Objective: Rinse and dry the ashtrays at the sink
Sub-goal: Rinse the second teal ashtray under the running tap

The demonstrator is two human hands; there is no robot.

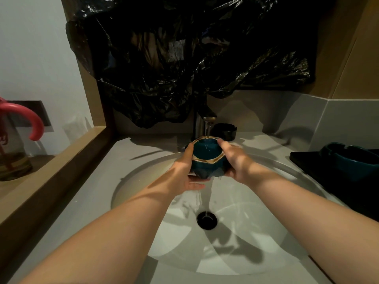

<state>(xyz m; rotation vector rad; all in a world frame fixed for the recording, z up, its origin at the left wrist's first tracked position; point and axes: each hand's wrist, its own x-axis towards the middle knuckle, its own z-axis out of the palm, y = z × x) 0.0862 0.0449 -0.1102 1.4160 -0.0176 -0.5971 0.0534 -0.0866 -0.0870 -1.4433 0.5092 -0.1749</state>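
While water [207, 129] runs from the tap [205, 119], both hands hold the teal ashtray [207, 155] under the stream, above the far part of the sink [246, 232].

Ashtray: glazed ceramic, deep teal, faceted body, tan unglazed-looking rim with angular notches. Mouth up, tilted slightly toward the camera. The stream lands at its far rim; water pools inside and drips off the base.

Left hand [184, 167]: wraps the left side, thumb up on the rim, fingers curled under the base. Right hand [233, 160]: grips the right side, thumb on the far rim, fingers round the wall. Both closed firmly on it.

Sink: round, smooth white basin set under a matte grey desk [123, 156]. A thin trickle falls toward the round black drain [206, 219].

Black ashtray [224, 131]: round, low, notched rim, on the desk just right of the tap.

Second teal ashtray [352, 160]: same glaze, notched rim, sits on a flat black tray [303, 160] at the right edge.

Crinkled glossy black plastic sheet [184, 58] hangs over the wall behind the tap.

Left: wood ledge [61, 167] with a clear glass jar [14, 160] and a smooth pink hooked handle [30, 121].
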